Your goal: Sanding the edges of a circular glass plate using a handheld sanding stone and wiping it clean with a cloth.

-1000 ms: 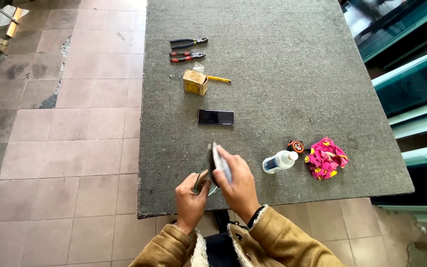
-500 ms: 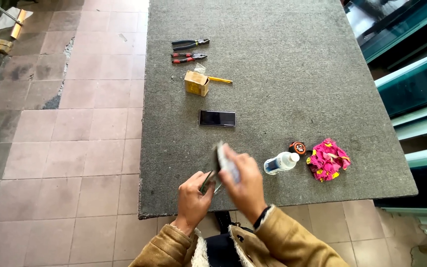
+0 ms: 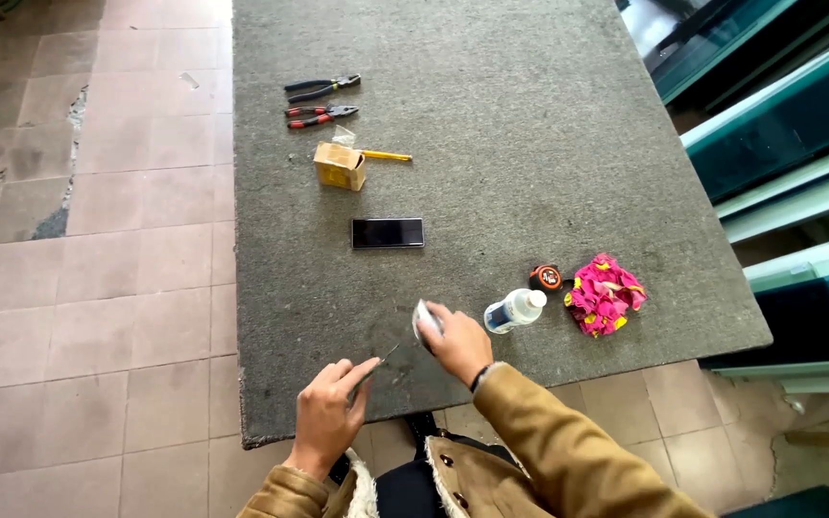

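My left hand point(image 3: 328, 414) pinches a thin dark flat piece point(image 3: 383, 362) by its near end, low over the front edge of the grey table point(image 3: 530, 125). My right hand point(image 3: 460, 342) is just to its right, fingers closed on a small white wipe point(image 3: 423, 321) that presses on the table top. The two hands are a short gap apart. A black phone point(image 3: 388, 232) lies face up beyond them, in the middle of the table.
A small clear bottle point(image 3: 515, 310) lies on its side right of my right hand, with a tape measure point(image 3: 546, 278) and a crumpled pink cloth point(image 3: 604, 293) beyond. Farther back sit a cardboard box point(image 3: 340, 165), a yellow pen-like tool point(image 3: 386, 154) and two pliers point(image 3: 322, 102). Tiled floor lies left.
Before, both hands held the dark flat piece upright while the right rubbed it. Now the hands have parted, the piece is lowered in the left hand, and the right rests on the table.
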